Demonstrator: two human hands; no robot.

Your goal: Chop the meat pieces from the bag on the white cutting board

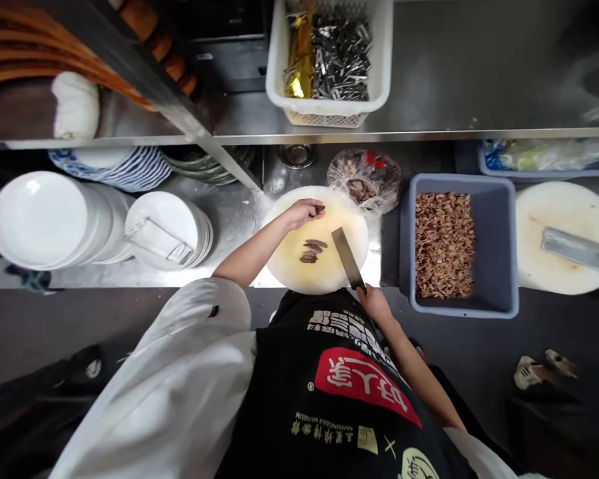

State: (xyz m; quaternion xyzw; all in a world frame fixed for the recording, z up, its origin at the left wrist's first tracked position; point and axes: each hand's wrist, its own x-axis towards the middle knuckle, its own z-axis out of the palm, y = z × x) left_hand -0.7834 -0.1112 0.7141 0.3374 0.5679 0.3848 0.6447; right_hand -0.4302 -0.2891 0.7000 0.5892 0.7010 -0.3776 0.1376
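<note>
A round white cutting board [284, 259] lies on the steel counter before me. My left hand [305, 213], fingers pinched together, holds a small dark brown piece of food [320, 209] above the board's far part. Several thin dark brown slices [313, 250] lie near the board's middle, apart from both hands. My right hand [375, 305] grips a kitchen knife [348, 258] by its handle at the board's near right edge. The broad blade points away from me over the board. A plastic-wrapped bundle [364, 179] of similar brown pieces sits just behind the board.
To the right stands a grey-blue tub [494, 246] with chopped brown bits, then another round board [534, 273] bearing a cleaver [575, 247]. Stacked white plates [40, 219] are at left. A steel shelf [469, 80] overhead holds a white basket [329, 106] of foil packets.
</note>
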